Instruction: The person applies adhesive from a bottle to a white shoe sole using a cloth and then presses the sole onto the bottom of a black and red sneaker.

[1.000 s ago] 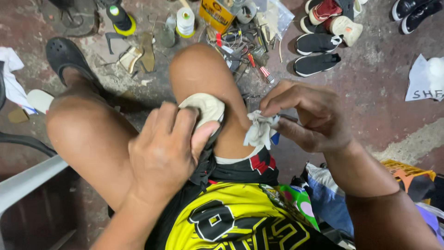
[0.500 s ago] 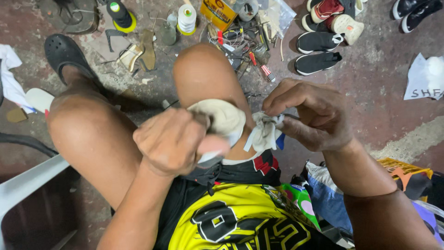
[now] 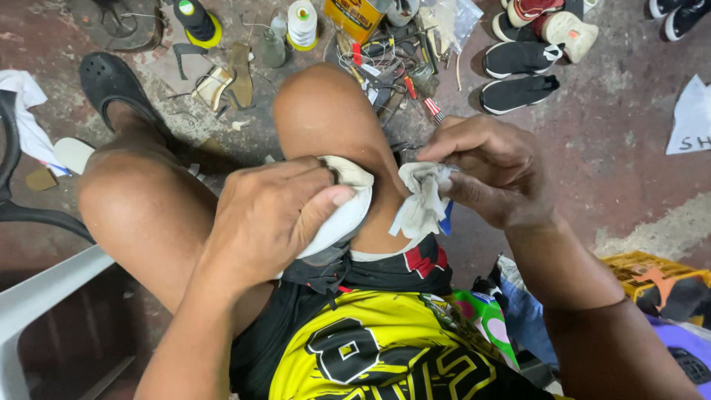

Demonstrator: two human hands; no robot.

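My left hand (image 3: 270,215) grips a white shoe (image 3: 348,211) held against my right thigh, thumb pressed on its pale upper. My right hand (image 3: 492,174) pinches a crumpled white rag (image 3: 422,200), with something blue showing just under it. The rag hangs beside the shoe, a small gap apart, over my lap. Most of the shoe is hidden under my left hand's fingers.
On the floor ahead lie tools and thread spools (image 3: 302,22), a bottle (image 3: 194,18), a yellow tin (image 3: 355,16), black shoes (image 3: 518,74) and a black clog (image 3: 115,81). A white chair edge (image 3: 44,296) is at left; a yellow crate (image 3: 652,274) at right.
My left hand turned and shifted over the shoe, rolling it against my thigh. My right hand with the rag stayed close beside it, moving slightly.
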